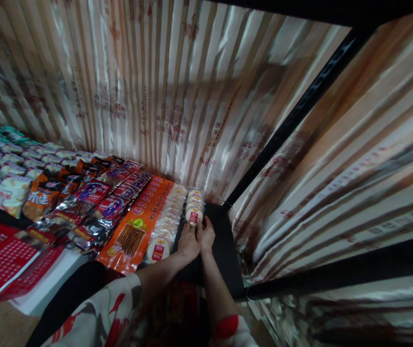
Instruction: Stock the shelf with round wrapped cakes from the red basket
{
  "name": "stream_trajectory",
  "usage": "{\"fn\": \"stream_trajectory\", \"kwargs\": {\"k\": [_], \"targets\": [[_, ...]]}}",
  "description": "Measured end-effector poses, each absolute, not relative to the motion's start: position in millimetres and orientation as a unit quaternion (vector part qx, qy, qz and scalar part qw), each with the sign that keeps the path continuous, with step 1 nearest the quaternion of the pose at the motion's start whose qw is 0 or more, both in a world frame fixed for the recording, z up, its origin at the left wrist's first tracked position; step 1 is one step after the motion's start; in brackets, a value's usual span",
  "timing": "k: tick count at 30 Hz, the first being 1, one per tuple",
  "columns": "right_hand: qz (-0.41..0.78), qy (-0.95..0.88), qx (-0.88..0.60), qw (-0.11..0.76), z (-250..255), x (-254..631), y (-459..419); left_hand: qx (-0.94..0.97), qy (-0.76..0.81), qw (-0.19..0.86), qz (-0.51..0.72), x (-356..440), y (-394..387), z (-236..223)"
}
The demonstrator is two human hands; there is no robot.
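My left hand (pixel 190 244) and my right hand (pixel 206 236) are close together over the right end of a black shelf (pixel 224 241). Both reach the near end of a short row of round white crackers in clear wrappers (pixel 194 207), with a red label on the front pack. My fingers are bent around its near edge, and their tips are partly hidden. Left of it lies a longer row of the same wrapped crackers (pixel 165 226). Beside that is a flat orange snack bag (pixel 134 231) with a picture of brown sticks.
Dark red-and-purple packs (pixel 110 205), orange-black bags (pixel 42 197) and white snack bags (pixel 13 193) fill the shelf leftward. A red basket (pixel 4 255) stands front left, by a white box (pixel 50 279). A black post (pixel 286 130) and striped plastic sheeting (pixel 177 96) bound the shelf.
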State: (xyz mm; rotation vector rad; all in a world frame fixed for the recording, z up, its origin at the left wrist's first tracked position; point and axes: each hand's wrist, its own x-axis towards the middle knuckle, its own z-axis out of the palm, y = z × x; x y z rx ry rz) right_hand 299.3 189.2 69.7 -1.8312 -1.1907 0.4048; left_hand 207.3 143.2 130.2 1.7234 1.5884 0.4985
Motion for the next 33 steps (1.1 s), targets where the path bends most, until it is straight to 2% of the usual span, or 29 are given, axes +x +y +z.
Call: {"fn": "stream_trajectory", "kwargs": {"k": [13, 26, 33], "targets": [[0.140, -0.471, -0.743, 0.455, 78, 280, 134, 0.674, 0.631, 0.334, 0.191, 194, 98, 147], [0.147, -0.481, -0.747, 0.434, 73, 266, 92, 0.697, 0.618, 0.320, 0.171, 176, 62, 129], [0.170, -0.471, -0.725, 0.472, 68, 246, 65, 0.719, 0.598, 0.321, 0.150, 158, 43, 105]]}}
